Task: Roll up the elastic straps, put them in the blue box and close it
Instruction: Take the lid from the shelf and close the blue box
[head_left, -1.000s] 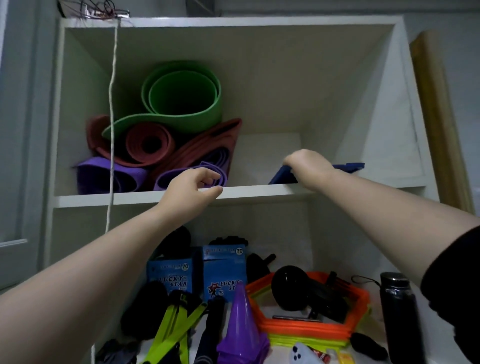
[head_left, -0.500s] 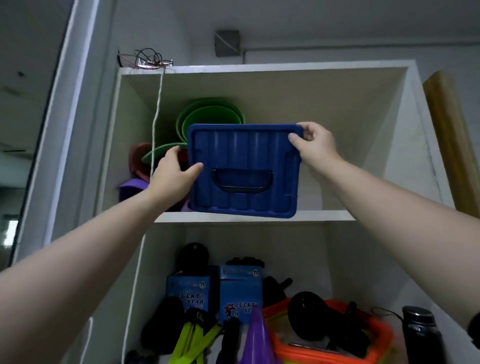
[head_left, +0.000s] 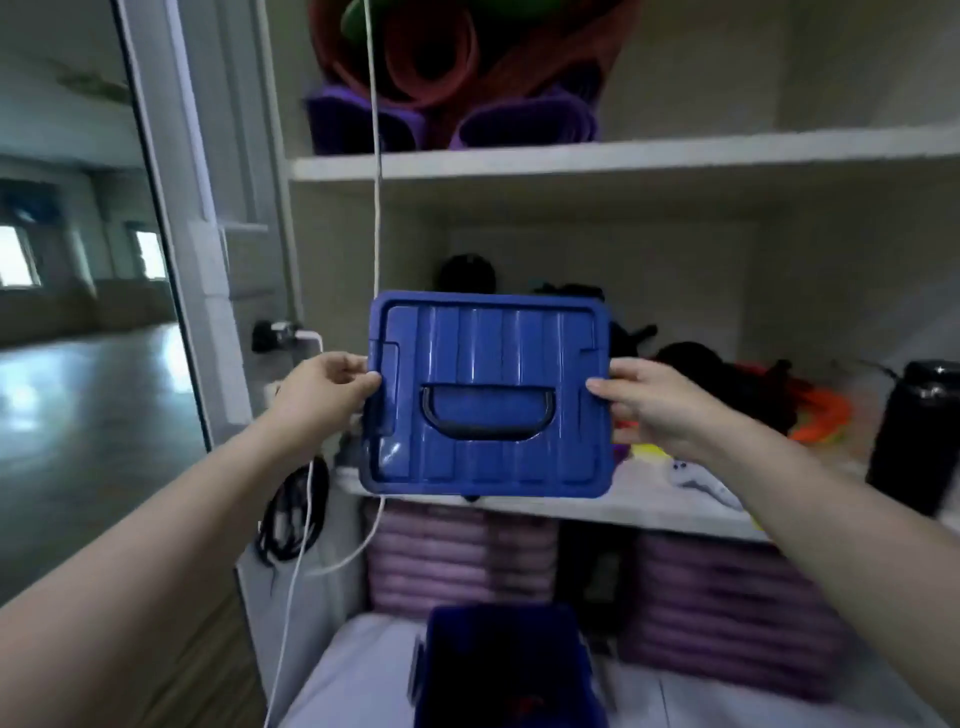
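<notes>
I hold a blue ribbed lid (head_left: 488, 395) with a dark recessed handle, flat side facing me, in front of the middle shelf. My left hand (head_left: 327, 387) grips its left edge and my right hand (head_left: 649, 400) grips its right edge. Below, low in the view, stands the open blue box (head_left: 506, 670) on a pale surface; its inside is dark and blurred, so I cannot make out any straps.
White shelving (head_left: 623, 156) fills the view. Rolled mats (head_left: 452, 62) lie on the upper shelf; an orange ring (head_left: 826, 421) and a black bottle (head_left: 914, 441) on the middle one. Purple stacks (head_left: 457, 561) sit below. A white cord (head_left: 376, 208) hangs at the left.
The lid has come off the top shelf and moved down to the middle shelf's height, held at both sides. My view has tilted down, and the blue box now shows.
</notes>
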